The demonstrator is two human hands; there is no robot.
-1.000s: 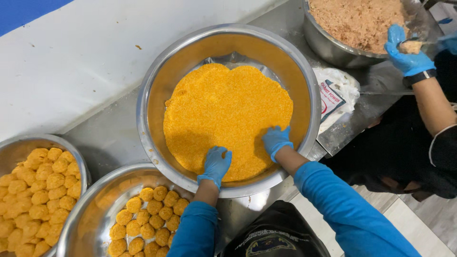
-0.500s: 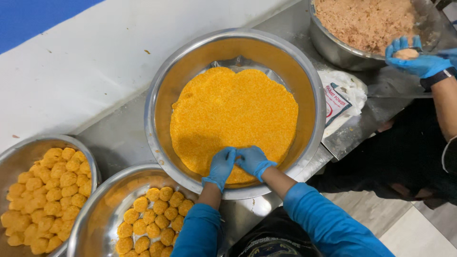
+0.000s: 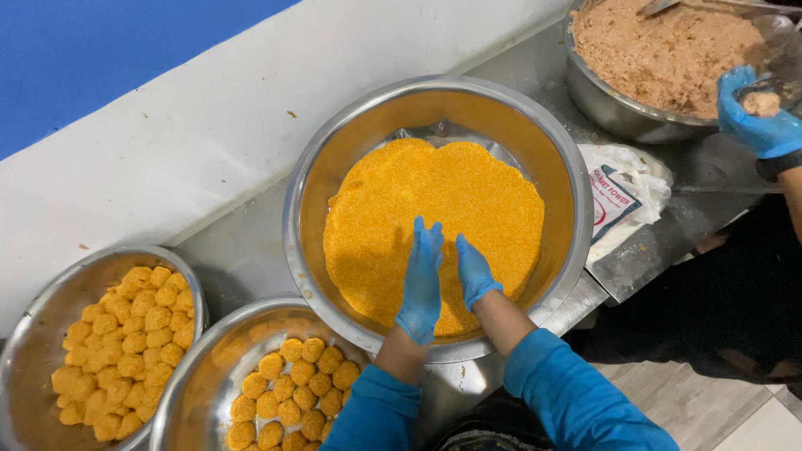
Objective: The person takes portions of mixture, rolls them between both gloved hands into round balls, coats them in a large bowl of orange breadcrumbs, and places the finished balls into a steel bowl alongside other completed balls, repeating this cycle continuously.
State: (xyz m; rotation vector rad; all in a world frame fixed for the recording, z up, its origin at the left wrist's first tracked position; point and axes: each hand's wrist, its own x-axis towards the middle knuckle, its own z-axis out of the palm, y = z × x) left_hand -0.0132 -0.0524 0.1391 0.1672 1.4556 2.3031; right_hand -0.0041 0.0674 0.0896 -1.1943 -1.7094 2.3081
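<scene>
Over the big steel bowl (image 3: 334, 150) of orange crumbs (image 3: 434, 217) in the middle of the table (image 3: 242, 250), the person's two blue-gloved hands stand side by side, palms turned toward each other. The left hand (image 3: 420, 286) is flat and upright, its fingers straight and held together, their tips just above the crumb layer. The right hand (image 3: 474, 271) sits just beside it, fingers together and slightly curved; neither hand clasps anything that I can see, and a narrow gap shows between them.

Nearer the person, a second steel bowl (image 3: 200, 376) holds crumb-coated balls (image 3: 288, 388), and a third bowl (image 3: 33, 334) at the far left is piled with more of them. To the right, a white plastic bag (image 3: 626, 192) lies beside a bowl of brownish mixture (image 3: 660, 50), where another person's gloved hand (image 3: 756, 117) cups a small lump.
</scene>
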